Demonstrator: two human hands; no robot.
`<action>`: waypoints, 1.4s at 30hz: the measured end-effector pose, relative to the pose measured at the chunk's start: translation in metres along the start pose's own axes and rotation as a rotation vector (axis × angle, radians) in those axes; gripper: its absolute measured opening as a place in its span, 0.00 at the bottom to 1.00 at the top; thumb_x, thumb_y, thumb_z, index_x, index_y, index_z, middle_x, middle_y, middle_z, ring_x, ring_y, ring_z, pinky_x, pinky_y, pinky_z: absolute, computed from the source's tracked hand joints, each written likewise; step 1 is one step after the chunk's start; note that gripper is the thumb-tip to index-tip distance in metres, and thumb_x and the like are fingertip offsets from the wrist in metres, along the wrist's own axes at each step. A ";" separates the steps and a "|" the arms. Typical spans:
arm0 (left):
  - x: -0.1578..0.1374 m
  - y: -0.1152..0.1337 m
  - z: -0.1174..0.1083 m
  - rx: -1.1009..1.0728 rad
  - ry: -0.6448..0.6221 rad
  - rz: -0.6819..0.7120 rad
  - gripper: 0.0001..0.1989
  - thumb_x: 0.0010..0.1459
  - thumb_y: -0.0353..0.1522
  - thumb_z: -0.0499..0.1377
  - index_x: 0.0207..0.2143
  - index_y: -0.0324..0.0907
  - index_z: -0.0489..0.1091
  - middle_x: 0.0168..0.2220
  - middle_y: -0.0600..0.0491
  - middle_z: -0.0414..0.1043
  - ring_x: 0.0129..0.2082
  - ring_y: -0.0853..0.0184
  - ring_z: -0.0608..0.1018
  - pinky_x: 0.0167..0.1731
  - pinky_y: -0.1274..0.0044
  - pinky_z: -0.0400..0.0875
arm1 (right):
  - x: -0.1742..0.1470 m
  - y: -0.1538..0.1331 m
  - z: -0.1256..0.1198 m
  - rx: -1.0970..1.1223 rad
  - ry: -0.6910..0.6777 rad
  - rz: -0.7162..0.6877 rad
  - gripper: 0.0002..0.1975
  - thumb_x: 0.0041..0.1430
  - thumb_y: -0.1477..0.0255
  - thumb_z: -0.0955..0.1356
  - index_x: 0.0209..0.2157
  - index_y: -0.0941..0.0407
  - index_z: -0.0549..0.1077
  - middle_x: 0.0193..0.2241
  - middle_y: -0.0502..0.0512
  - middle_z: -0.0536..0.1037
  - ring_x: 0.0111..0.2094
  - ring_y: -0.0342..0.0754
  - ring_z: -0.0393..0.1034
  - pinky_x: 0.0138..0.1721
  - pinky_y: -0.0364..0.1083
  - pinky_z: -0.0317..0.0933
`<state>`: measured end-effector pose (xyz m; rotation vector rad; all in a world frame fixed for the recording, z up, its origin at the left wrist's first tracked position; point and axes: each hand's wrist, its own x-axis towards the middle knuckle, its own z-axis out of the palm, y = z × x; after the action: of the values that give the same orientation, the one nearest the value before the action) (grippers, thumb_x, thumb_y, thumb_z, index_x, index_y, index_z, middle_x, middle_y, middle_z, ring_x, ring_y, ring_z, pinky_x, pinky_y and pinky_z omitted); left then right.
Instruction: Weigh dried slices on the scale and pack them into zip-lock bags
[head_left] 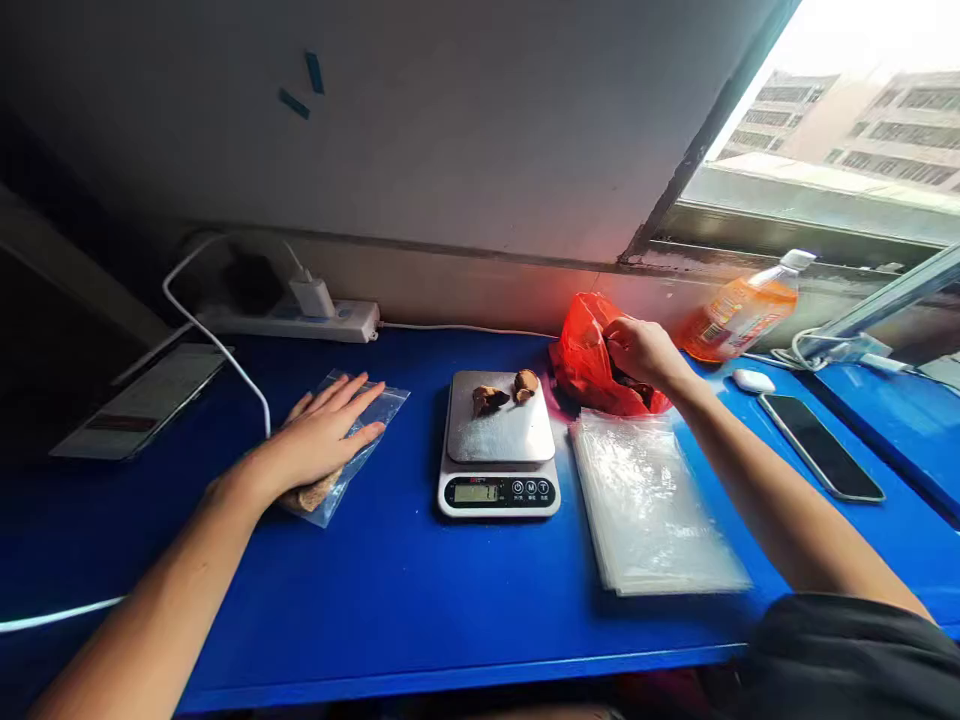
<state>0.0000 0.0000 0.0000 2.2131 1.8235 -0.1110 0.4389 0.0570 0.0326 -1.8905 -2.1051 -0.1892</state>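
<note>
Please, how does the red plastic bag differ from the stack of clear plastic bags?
The crumpled red plastic bag bulges open; the rectangular stack of clear plastic bags lies flat. The right hand reaches into the red bag; no hand touches the stack. Both rest on the blue table.

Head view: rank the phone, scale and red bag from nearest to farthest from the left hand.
1. Scale: just right of the left hand.
2. Red bag: beyond the scale, to its right.
3. Phone: far right.

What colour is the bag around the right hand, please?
The bag is red, as the head view shows.
</note>
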 end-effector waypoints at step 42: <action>-0.004 -0.007 0.001 0.005 -0.029 0.042 0.33 0.62 0.49 0.44 0.68 0.52 0.44 0.70 0.56 0.35 0.69 0.54 0.41 0.64 0.55 0.42 | -0.101 -0.067 -0.067 0.147 0.014 -0.329 0.13 0.62 0.66 0.65 0.44 0.56 0.75 0.38 0.58 0.79 0.38 0.50 0.72 0.38 0.48 0.66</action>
<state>-0.0080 -0.0030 -0.0010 2.2398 1.7629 -0.1381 0.3907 -0.0671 0.0713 -1.4493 -2.3394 -0.1139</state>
